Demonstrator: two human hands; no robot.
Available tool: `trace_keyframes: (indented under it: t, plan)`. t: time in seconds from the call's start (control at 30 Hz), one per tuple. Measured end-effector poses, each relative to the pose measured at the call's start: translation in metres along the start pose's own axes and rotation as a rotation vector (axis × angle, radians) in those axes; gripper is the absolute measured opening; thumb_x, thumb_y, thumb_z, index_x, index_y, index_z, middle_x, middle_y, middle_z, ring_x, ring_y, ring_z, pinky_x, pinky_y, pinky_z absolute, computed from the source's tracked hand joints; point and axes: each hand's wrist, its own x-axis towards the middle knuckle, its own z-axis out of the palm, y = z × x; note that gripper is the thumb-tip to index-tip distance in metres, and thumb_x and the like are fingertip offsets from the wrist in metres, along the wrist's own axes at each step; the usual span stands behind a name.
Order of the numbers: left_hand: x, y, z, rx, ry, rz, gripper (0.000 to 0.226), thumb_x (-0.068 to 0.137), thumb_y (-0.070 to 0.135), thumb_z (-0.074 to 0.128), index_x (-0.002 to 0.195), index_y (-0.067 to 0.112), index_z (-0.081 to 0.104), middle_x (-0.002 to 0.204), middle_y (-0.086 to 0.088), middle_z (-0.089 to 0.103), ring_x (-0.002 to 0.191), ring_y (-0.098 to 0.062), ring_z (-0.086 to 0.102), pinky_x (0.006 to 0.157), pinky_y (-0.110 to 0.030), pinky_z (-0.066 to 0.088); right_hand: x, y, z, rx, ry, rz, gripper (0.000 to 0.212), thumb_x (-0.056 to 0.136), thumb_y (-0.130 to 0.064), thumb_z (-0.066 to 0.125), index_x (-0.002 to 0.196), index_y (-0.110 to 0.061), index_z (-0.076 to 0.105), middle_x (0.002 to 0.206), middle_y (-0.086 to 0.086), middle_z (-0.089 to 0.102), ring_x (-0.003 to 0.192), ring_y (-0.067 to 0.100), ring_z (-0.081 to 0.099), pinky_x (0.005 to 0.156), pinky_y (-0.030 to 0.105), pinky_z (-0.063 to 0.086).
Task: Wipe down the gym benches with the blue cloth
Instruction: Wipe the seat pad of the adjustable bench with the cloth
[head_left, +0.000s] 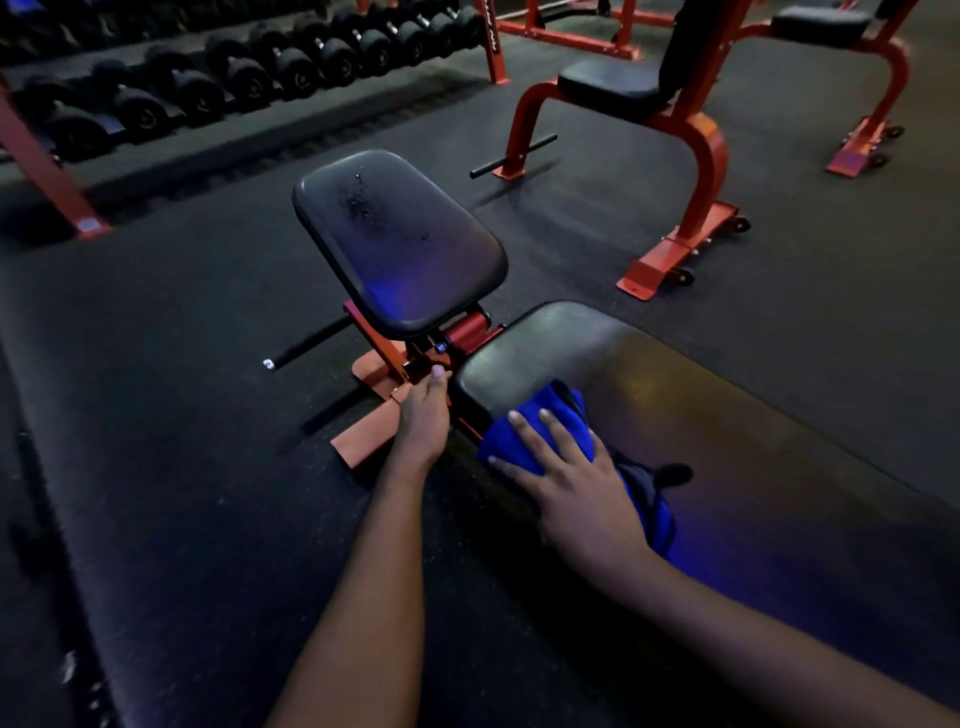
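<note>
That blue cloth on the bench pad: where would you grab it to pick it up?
Probably the bunched fold at the far end of the blue cloth. The right hand lies flat over its middle, pinning it to the bench pad, but that fold stands raised and uncovered. Come from above, on the seat pad side, and pinch it with the fingers.

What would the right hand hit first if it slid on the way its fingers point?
The right hand, pressing the blue cloth, would run off the rounded end of the long pad, then probably meet the red hinge under the seat pad; depth unclear.
</note>
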Motion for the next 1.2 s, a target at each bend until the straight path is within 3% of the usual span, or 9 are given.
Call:
trace_keyframes:
  t: [0.13, 0.2, 0.27, 0.43, 0.5, 0.63, 0.83, 1.03, 1.2]
  plan:
    - [-0.011, 0.003, 0.007, 0.045, 0.02, 0.035, 0.04, 0.106, 0.031, 0.033, 0.126, 0.009, 0.06, 0.116, -0.015, 0.065, 0.113, -0.034, 0.058, 0.101, -0.046, 0.046, 0.02, 0.002, -0.012, 0.045, -0.079, -0.005, 0.06, 0.083, -0.036, 0.057, 0.14, -0.05, 0.044, 0.164, -0.002, 0.016, 0.149, 0.031, 0.019, 0.109, 0.063, 0.027]
    - [-0.011, 0.0, 0.011, 0.048, 0.039, 0.069, 0.039, 0.102, 0.036, 0.036, 0.117, 0.014, 0.064, 0.11, -0.009, 0.067, 0.11, -0.032, 0.061, 0.101, -0.046, 0.047, 0.032, -0.005, -0.014, 0.057, -0.093, 0.016, 0.059, 0.09, -0.035, 0.053, 0.145, -0.051, 0.036, 0.166, -0.004, 0.006, 0.151, 0.027, 0.007, 0.114, 0.061, 0.016]
    - [-0.007, -0.01, 0.018, 0.075, 0.078, 0.076, 0.047, 0.093, 0.047, 0.036, 0.117, 0.019, 0.065, 0.116, -0.01, 0.067, 0.112, -0.031, 0.061, 0.1, -0.05, 0.048, 0.018, 0.001, -0.009, 0.035, -0.058, 0.019, 0.056, 0.091, -0.036, 0.051, 0.144, -0.05, 0.039, 0.165, -0.003, 0.013, 0.151, 0.027, 0.013, 0.113, 0.058, 0.021]
    - [-0.029, -0.01, 0.033, 0.165, 0.162, 0.116, 0.045, 0.102, 0.034, 0.038, 0.144, 0.022, 0.046, 0.135, -0.016, 0.058, 0.121, -0.037, 0.055, 0.105, -0.05, 0.043, -0.077, 0.023, 0.004, -0.02, 0.029, 0.083, 0.068, 0.072, -0.038, 0.068, 0.137, -0.048, 0.05, 0.155, 0.005, 0.04, 0.138, 0.032, 0.043, 0.096, 0.053, 0.045]
    - [-0.041, -0.012, 0.039, 0.184, 0.191, 0.165, 0.049, 0.102, 0.033, 0.038, 0.147, 0.015, 0.042, 0.139, -0.018, 0.054, 0.125, -0.038, 0.052, 0.109, -0.049, 0.04, -0.08, 0.028, 0.001, -0.028, 0.025, 0.064, 0.067, 0.074, -0.037, 0.064, 0.138, -0.05, 0.048, 0.157, 0.005, 0.036, 0.14, 0.033, 0.039, 0.1, 0.055, 0.041]
    - [-0.066, -0.015, 0.051, 0.243, 0.285, 0.286, 0.043, 0.105, 0.018, 0.037, 0.144, 0.001, 0.043, 0.153, -0.017, 0.036, 0.143, -0.025, 0.031, 0.115, -0.025, 0.018, -0.063, 0.02, -0.008, 0.041, 0.018, 0.075, 0.057, 0.094, -0.036, 0.046, 0.146, -0.054, 0.031, 0.166, 0.0, 0.01, 0.151, 0.026, 0.011, 0.115, 0.054, 0.019]
    - [-0.116, -0.031, 0.085, 0.203, 0.316, 0.471, 0.041, 0.103, 0.014, 0.039, 0.141, 0.002, 0.047, 0.154, -0.014, 0.036, 0.144, -0.023, 0.03, 0.117, -0.025, 0.016, -0.154, 0.03, 0.013, -0.094, 0.197, 0.135, 0.053, 0.085, -0.038, 0.038, 0.133, -0.046, 0.057, 0.15, 0.009, 0.047, 0.133, 0.035, 0.049, 0.093, 0.053, 0.045]
    - [-0.155, -0.044, 0.093, 0.231, 0.274, 0.598, 0.039, 0.102, 0.008, 0.039, 0.139, -0.001, 0.049, 0.149, -0.016, 0.044, 0.14, -0.025, 0.038, 0.112, -0.019, 0.019, -0.155, 0.022, -0.007, -0.144, 0.051, 0.129, 0.053, 0.102, -0.034, 0.032, 0.149, -0.054, 0.021, 0.166, 0.003, 0.0, 0.15, 0.031, 0.01, 0.108, 0.055, 0.027]
    - [-0.184, -0.046, 0.094, 0.267, 0.195, 0.64, 0.037, 0.103, 0.011, 0.041, 0.138, 0.005, 0.053, 0.15, -0.01, 0.043, 0.141, -0.019, 0.037, 0.108, -0.012, 0.019, -0.214, 0.033, -0.004, -0.112, 0.123, 0.205, 0.058, 0.09, -0.032, 0.022, 0.139, -0.056, 0.043, 0.162, -0.001, 0.025, 0.145, 0.029, 0.03, 0.097, 0.047, 0.033]
